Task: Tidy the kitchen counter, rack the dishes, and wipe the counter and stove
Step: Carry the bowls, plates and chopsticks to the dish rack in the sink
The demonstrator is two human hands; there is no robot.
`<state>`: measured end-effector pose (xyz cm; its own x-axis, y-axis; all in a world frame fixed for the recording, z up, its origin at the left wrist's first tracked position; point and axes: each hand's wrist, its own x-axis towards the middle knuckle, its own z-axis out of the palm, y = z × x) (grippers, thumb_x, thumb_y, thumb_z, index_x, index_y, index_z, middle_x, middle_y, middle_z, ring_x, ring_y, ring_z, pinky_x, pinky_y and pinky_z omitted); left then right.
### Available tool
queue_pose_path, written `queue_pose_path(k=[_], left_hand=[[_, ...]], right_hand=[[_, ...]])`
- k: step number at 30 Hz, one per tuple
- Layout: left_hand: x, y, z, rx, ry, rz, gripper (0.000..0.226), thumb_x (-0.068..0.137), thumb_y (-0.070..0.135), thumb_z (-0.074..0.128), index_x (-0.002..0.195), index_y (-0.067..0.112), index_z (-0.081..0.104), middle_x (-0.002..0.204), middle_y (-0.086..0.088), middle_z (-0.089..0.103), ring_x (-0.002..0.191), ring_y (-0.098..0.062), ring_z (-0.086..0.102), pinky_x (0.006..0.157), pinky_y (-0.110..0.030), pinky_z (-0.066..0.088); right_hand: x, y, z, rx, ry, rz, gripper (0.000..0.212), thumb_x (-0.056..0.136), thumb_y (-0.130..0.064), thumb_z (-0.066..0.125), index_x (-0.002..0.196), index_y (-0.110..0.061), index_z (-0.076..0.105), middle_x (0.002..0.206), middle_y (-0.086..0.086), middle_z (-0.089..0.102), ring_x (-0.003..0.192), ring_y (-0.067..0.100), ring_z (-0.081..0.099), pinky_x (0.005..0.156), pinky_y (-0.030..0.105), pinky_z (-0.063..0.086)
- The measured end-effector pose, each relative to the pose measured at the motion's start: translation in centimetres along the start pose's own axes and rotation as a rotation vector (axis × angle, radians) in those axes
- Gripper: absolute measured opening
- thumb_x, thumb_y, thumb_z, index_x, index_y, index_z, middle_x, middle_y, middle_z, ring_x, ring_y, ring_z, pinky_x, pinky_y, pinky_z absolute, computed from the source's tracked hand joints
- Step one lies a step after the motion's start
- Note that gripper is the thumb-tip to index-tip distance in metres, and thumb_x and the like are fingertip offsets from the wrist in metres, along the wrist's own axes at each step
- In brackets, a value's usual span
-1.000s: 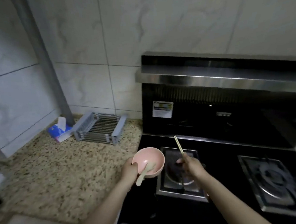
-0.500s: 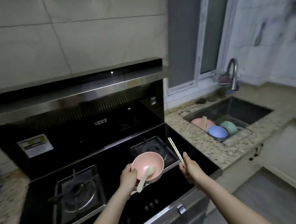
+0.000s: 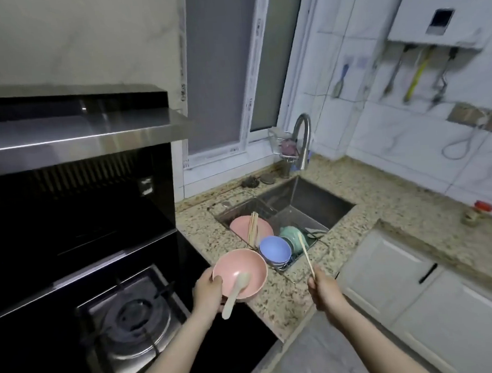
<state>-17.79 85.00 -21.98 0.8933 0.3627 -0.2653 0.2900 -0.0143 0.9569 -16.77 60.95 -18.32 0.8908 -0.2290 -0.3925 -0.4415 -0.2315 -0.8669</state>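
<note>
Left-hand (image 3: 207, 294) grip on bowl (image 3: 240, 269) rim

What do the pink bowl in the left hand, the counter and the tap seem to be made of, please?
Pink bowl: looks like matte plastic or a fibre composite; flat even colour, no glaze shine, though ceramic cannot be ruled out.
Counter: polished speckled stone, likely granite; beige with dark flecks.
Tap: brushed metal, probably stainless steel; grey with a soft sheen.
</note>
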Motion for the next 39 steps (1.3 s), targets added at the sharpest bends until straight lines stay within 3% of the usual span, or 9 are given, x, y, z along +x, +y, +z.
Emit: queue_pose_path(k=[3,7,10,13,22,27,30,33,39], left_hand=[[3.7,0.2,1.8,0.018,-0.034,-0.032,0.031,0.089,0.006,0.041,0.109,0.017,0.062,0.091,-0.007,0.062,0.076,-0.024,0.059,0.058,-0.033,0.054],[7.8,1.0,3.7,0.045,-0.041,-0.045,0.033,0.09,0.006,0.041,0.117,0.012,0.06,0.1,-0.014,0.062,0.09,-0.036,0.061,0.076,-0.049,0.055],[9.9,0.9,4.4,0.062,-0.015,-0.07,0.037,0.09,0.006,0.04,0.122,0.014,0.058,0.101,-0.012,0.06,0.093,-0.037,0.06,0.078,-0.045,0.054],[12.5,0.9,4.8,0.067,0.043,-0.079,0.037,0.09,0.006,0.041,0.123,0.01,0.057,0.104,-0.015,0.06,0.095,-0.037,0.06,0.078,-0.043,0.052],[18.4,0.5,6.8,0.003,0.315,-0.144,0.024,0.091,0.002,0.045,0.108,0.008,0.061,0.09,-0.007,0.058,0.085,-0.023,0.054,0.072,-0.03,0.042],[20.0,0.3,9.8,-0.074,0.494,-0.172,0.018,0.091,0.004,0.051,0.101,0.011,0.064,0.086,0.0,0.064,0.082,-0.019,0.058,0.07,-0.028,0.045],[20.6,-0.1,11.4,-0.106,0.602,-0.201,0.02,0.09,0.003,0.053,0.106,0.004,0.065,0.094,-0.014,0.067,0.086,-0.026,0.06,0.078,-0.036,0.047],[20.9,-0.4,12.4,-0.136,0.702,-0.228,0.019,0.09,0.003,0.052,0.104,0.007,0.064,0.092,-0.011,0.066,0.084,-0.024,0.059,0.074,-0.035,0.045],[20.2,-1.4,13.6,-0.108,0.865,-0.255,0.022,0.091,0.004,0.051,0.098,0.02,0.064,0.087,0.003,0.067,0.08,-0.014,0.061,0.066,-0.027,0.046]], right_hand=[[3.5,-1.8,-0.1,-0.066,0.035,-0.012,0.057,0.099,-0.042,0.031,0.046,-0.021,0.029,0.038,-0.006,0.025,0.03,0.009,0.018,0.037,0.016,0.011],[8.5,-4.4,0.1,-0.253,0.095,-0.176,0.059,0.101,-0.032,0.033,0.044,-0.015,0.043,0.037,-0.003,0.039,0.034,0.011,0.036,0.043,0.023,0.025],[11.7,-4.9,0.7,-0.387,0.166,-0.335,0.056,0.102,-0.03,0.034,0.051,-0.014,0.051,0.05,0.002,0.051,0.054,0.02,0.05,0.051,0.027,0.031],[15.7,-5.8,1.8,-0.436,0.158,-0.383,0.054,0.1,-0.033,0.036,0.052,-0.016,0.053,0.053,0.001,0.056,0.057,0.019,0.053,0.053,0.025,0.032],[29.5,-8.4,5.7,-0.679,-0.136,-0.439,0.041,0.1,-0.031,0.036,0.061,-0.019,0.043,0.07,0.01,0.056,0.069,0.026,0.05,0.059,0.032,0.031],[38.2,-8.5,7.3,-0.871,-0.353,-0.468,0.041,0.101,-0.029,0.038,0.062,-0.016,0.042,0.06,0.003,0.045,0.056,0.017,0.041,0.052,0.028,0.027],[41.9,-8.4,8.5,-1.093,-0.42,-0.642,0.028,0.101,-0.024,0.037,0.08,-0.014,0.052,0.074,0.004,0.056,0.072,0.022,0.054,0.061,0.028,0.034],[44.6,-8.1,10.3,-1.266,-0.54,-0.841,0.03,0.1,-0.025,0.035,0.115,-0.009,0.056,0.118,0.008,0.06,0.104,0.023,0.058,0.082,0.027,0.041],[47.9,-6.7,13.8,-1.664,-0.795,-1.323,0.035,0.089,-0.011,0.039,0.121,-0.011,0.052,0.111,0.012,0.062,0.099,0.029,0.06,0.085,0.037,0.045]])
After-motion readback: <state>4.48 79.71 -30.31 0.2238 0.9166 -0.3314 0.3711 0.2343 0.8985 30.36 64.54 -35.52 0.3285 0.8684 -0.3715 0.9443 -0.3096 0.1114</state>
